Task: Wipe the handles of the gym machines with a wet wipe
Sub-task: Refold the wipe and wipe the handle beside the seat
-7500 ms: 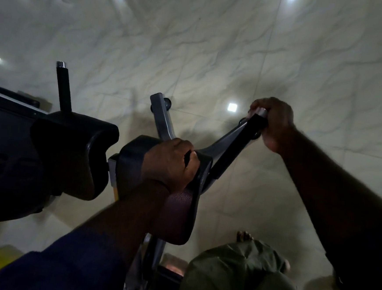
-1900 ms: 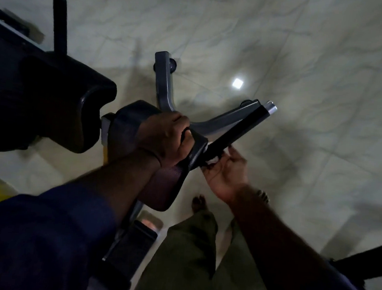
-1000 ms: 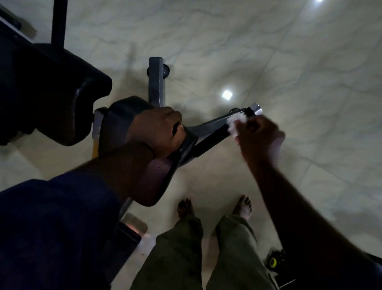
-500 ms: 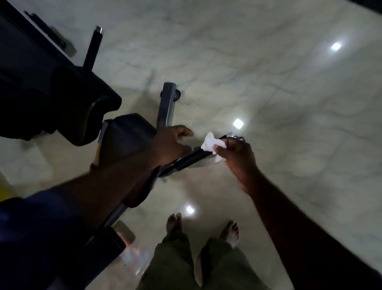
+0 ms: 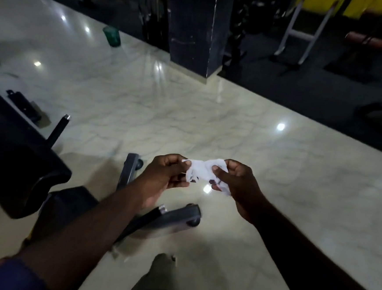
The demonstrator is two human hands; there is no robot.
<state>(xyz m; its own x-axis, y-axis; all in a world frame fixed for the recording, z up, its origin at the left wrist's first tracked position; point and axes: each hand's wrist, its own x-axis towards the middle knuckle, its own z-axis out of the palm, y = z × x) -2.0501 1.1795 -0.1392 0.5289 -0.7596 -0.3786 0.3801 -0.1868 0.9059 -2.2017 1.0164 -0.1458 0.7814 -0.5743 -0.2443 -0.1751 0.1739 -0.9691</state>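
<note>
Wipe [image 5: 200, 169] pinched between left hand [image 5: 163, 176] and right hand [image 5: 236, 184].

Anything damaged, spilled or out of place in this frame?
The wet wipe, pinched between the left hand and right hand, looks ragged, with dark gaps along its lower edge, possibly holes or dirt. Nothing else stands out.

Both hands hold a crumpled white wet wipe [image 5: 202, 172] above the pale marble floor [image 5: 210, 114]: the left hand [image 5: 167, 177] pinches its left edge, the right hand [image 5: 235, 182] its right. Below lies the black foam-covered machine handle [image 5: 144, 219]; a green cup [image 5: 111, 35] stands far left.
</note>
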